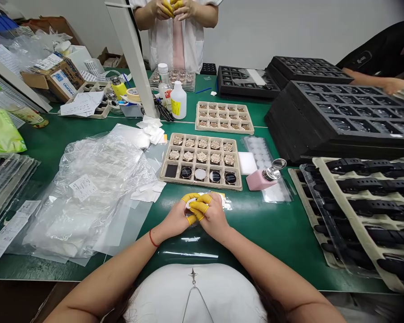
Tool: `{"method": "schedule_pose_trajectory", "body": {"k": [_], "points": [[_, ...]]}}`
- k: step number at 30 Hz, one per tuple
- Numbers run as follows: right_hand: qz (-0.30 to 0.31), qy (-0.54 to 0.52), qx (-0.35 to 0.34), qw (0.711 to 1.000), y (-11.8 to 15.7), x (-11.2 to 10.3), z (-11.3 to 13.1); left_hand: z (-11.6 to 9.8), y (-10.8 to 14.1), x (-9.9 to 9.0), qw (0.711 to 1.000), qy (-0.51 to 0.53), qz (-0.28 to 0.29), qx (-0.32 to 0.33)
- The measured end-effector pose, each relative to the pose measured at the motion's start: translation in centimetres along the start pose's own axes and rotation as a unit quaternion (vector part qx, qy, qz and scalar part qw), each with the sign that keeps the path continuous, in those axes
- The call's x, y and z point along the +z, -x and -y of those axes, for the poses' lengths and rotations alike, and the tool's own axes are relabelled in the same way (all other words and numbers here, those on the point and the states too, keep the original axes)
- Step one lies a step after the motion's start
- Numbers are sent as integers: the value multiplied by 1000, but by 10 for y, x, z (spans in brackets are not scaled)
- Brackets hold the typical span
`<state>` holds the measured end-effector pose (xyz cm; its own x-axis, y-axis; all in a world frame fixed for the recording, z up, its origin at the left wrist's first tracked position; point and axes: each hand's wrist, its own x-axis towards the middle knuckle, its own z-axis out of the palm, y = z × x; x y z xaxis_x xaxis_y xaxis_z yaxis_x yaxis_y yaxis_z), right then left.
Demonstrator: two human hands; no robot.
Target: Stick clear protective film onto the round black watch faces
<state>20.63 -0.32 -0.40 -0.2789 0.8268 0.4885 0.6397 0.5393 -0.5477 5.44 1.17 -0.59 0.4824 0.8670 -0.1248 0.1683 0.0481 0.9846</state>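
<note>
Both hands were held close together over the green bench mat (272,242), the left hand (176,220) and right hand (213,217) meeting at the fingertips, with yellow finger cots (198,206) on several fingers. Between them, pinched in the fingers and mostly hidden, was a small round pale disc (188,204); only a sliver of its face showed, so what it was exactly could not be told. Just beyond the right hand, touching its fingers, lay a scrap of clear plastic (225,202) with something yellow under it.

Directly ahead of the hands sat a beige tray (202,185) holding rows of gold watch cases (202,156), with dark-faced watch cases (186,172) in its nearest row. To the right of that tray stood a white sponge (247,162) and a pink pump bottle (259,180). Loose plastic bags (94,188) were piled to the left of the hands. A red string (152,237) circled the left wrist. Farther right, black watch straps (366,197) lay in a long tray, beyond them black foam trays (343,116). Across the bench, a co-worker's hands (171,8) were held together, also in yellow cots.
</note>
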Motion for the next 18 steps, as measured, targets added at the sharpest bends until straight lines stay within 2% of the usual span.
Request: {"method": "schedule_pose_trajectory", "body": {"k": [5,9,12,18], "points": [[-43,5,37,998,-4,-6,-12,-1,-1,2,998,50,-24,-15],[-35,-2,3,999,4,-3,-4,1,-2,-2,998,38,-42,-28],[-29,2,-22,999,5,3,1,3,-2,-4,999,11,-33,-23],[-47,8,35,998,-8,-2,-10,-2,-3,1,1000,21,-14,-12]]}}
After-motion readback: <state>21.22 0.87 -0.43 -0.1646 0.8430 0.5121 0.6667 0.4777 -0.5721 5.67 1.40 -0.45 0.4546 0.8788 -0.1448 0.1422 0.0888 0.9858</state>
